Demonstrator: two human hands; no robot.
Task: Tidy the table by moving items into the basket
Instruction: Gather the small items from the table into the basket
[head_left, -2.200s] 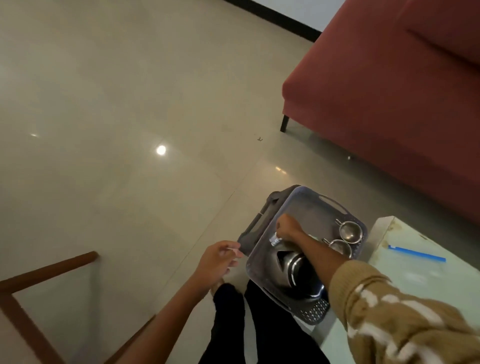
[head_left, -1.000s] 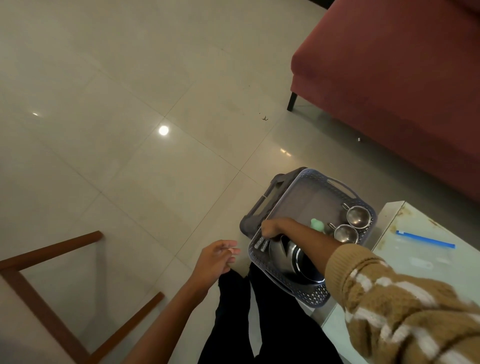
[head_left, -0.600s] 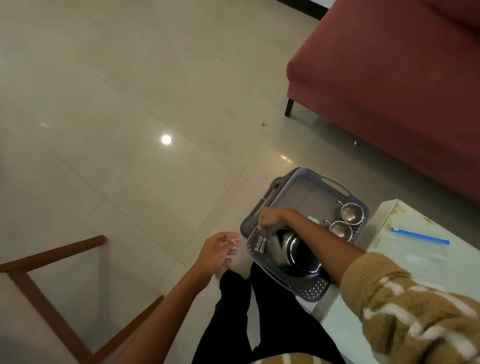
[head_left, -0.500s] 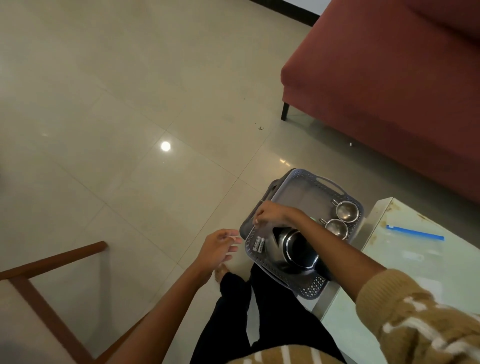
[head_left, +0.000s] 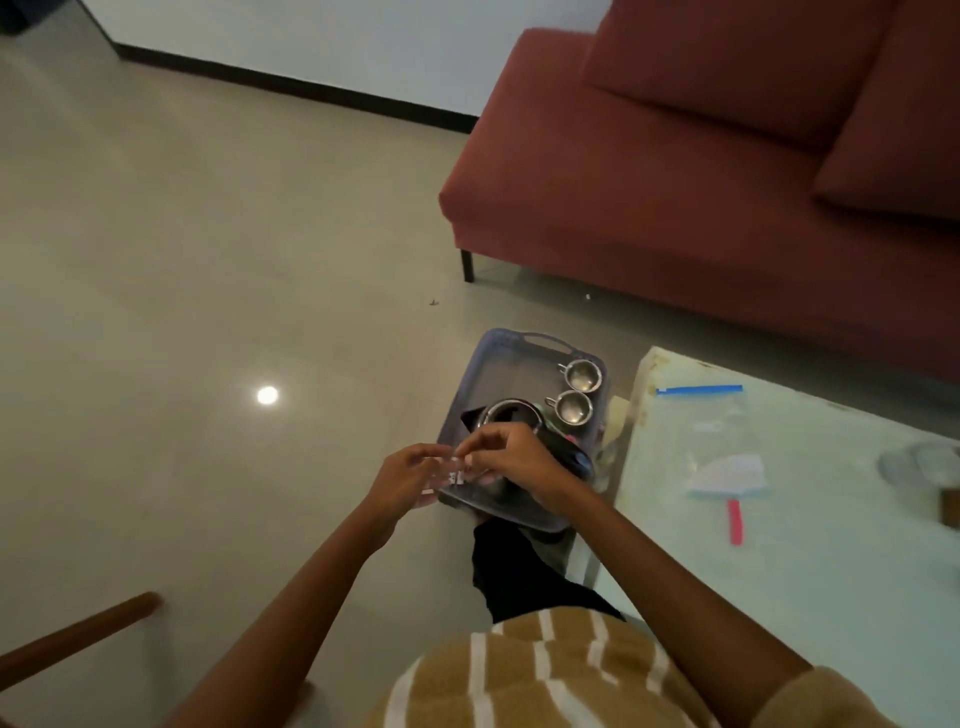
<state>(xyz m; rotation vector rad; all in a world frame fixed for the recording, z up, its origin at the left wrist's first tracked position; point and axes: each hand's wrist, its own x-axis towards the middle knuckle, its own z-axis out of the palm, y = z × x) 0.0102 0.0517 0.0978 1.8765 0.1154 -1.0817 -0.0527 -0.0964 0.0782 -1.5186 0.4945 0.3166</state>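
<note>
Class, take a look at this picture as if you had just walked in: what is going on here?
A person stands over a basket on the floor beside a table. The left hand and right hand meet above the basket's near edge, both pinching a small pale item; what it is cannot be told. In the basket are a steel bowl and two steel cups. A blue-strip plastic bag lies on the table, not yet moved.

Basket (head_left: 470, 379): perforated grey plastic. Cups (head_left: 582, 375): shiny metal. Floor (head_left: 208, 260): glossy tile. Sofa (head_left: 675, 182): matt red cloth. Surface (head_left: 831, 571): smooth, pale, glassy. Bag (head_left: 722, 447): clear plastic.
</note>
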